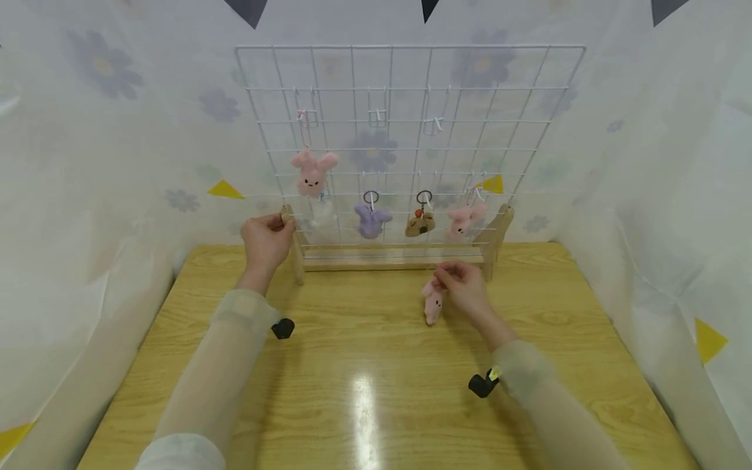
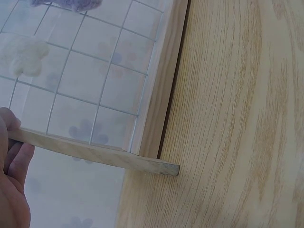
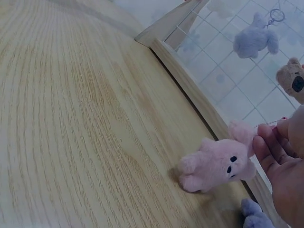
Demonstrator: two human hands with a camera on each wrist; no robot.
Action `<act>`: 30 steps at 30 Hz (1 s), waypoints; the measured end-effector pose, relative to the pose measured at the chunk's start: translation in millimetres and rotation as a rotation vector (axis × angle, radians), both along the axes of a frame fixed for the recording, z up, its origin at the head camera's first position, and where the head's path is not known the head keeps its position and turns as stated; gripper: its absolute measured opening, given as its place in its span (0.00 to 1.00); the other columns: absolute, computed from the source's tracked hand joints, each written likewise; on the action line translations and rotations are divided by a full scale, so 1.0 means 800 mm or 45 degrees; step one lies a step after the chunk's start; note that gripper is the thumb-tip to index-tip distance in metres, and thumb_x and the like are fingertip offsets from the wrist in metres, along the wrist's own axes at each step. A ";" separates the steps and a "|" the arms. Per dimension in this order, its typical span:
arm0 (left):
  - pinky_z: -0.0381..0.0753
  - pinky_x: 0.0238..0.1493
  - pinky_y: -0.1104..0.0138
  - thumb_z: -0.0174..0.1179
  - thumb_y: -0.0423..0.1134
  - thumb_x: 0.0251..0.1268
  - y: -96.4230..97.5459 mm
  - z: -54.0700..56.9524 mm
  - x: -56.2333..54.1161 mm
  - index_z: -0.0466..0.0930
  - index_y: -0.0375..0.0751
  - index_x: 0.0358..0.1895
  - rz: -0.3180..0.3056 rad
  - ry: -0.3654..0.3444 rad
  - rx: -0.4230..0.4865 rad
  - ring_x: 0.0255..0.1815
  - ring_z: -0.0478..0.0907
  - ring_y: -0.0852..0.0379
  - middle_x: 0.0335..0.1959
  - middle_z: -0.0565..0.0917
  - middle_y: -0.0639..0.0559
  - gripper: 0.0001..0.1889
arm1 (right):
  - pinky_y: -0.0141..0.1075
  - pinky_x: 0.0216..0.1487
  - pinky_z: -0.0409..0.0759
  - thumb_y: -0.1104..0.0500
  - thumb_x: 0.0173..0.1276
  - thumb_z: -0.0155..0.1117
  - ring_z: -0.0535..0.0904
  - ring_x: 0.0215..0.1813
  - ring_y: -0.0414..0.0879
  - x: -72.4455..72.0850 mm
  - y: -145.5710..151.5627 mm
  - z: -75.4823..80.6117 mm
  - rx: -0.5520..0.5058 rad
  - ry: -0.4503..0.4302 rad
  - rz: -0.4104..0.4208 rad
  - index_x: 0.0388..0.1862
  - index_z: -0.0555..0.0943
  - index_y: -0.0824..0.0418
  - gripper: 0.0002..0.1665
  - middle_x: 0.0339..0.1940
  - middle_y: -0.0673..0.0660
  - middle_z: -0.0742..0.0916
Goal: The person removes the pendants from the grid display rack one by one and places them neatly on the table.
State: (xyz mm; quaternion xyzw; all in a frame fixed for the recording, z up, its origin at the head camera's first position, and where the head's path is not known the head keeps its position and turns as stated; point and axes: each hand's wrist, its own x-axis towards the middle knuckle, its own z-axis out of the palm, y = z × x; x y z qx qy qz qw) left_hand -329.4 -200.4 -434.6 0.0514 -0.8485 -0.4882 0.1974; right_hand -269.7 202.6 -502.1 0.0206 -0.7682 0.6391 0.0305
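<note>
My right hand (image 1: pixel 464 287) pinches a pink plush bunny keychain (image 1: pixel 433 303) by its ear end, close above the table. In the right wrist view the bunny (image 3: pixel 216 164) hangs tilted, its dark eyes showing and its lower end near the wood. A thin red-and-white strand shows at the fingertips. My left hand (image 1: pixel 267 241) grips the top of the wooden side leg (image 2: pixel 95 154) of a display stand, thumb on one side and fingers on the other. The stand carries a white wire grid (image 1: pixel 405 150).
On the grid's hooks hang a pink bunny (image 1: pixel 313 176), a white plush (image 1: pixel 323 213), a purple plush (image 1: pixel 371 222), a brown bear (image 1: pixel 420 225) and another pink bunny (image 1: pixel 464 222). Two upper hooks (image 1: pixel 378 116) are bare. A grey-purple plush (image 3: pixel 256 216) shows at the right wrist view's bottom edge.
</note>
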 end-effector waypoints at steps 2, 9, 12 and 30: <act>0.84 0.40 0.66 0.66 0.40 0.75 0.000 -0.002 0.000 0.91 0.30 0.49 0.003 0.001 0.000 0.41 0.88 0.48 0.40 0.90 0.38 0.14 | 0.35 0.41 0.87 0.67 0.80 0.63 0.88 0.39 0.48 -0.004 -0.002 -0.007 -0.015 -0.026 0.000 0.54 0.81 0.80 0.14 0.45 0.75 0.87; 0.83 0.37 0.68 0.66 0.39 0.74 0.001 -0.006 0.000 0.91 0.30 0.48 -0.007 0.020 0.034 0.39 0.88 0.49 0.39 0.90 0.38 0.13 | 0.32 0.39 0.86 0.67 0.79 0.63 0.88 0.35 0.45 -0.013 -0.007 -0.022 -0.055 -0.030 -0.020 0.52 0.82 0.80 0.13 0.41 0.74 0.88; 0.83 0.36 0.68 0.66 0.39 0.74 0.001 -0.006 0.000 0.91 0.30 0.48 -0.006 0.027 0.030 0.39 0.88 0.49 0.39 0.90 0.38 0.13 | 0.32 0.40 0.87 0.67 0.79 0.63 0.88 0.36 0.44 -0.015 -0.007 -0.025 -0.046 -0.045 -0.020 0.52 0.82 0.79 0.13 0.41 0.70 0.89; 0.84 0.37 0.67 0.66 0.38 0.75 0.001 -0.005 -0.001 0.91 0.29 0.50 -0.017 0.027 0.069 0.41 0.88 0.48 0.41 0.90 0.37 0.14 | 0.42 0.51 0.87 0.64 0.79 0.66 0.89 0.45 0.56 -0.004 -0.027 0.033 -0.099 0.036 0.061 0.55 0.81 0.78 0.17 0.48 0.73 0.87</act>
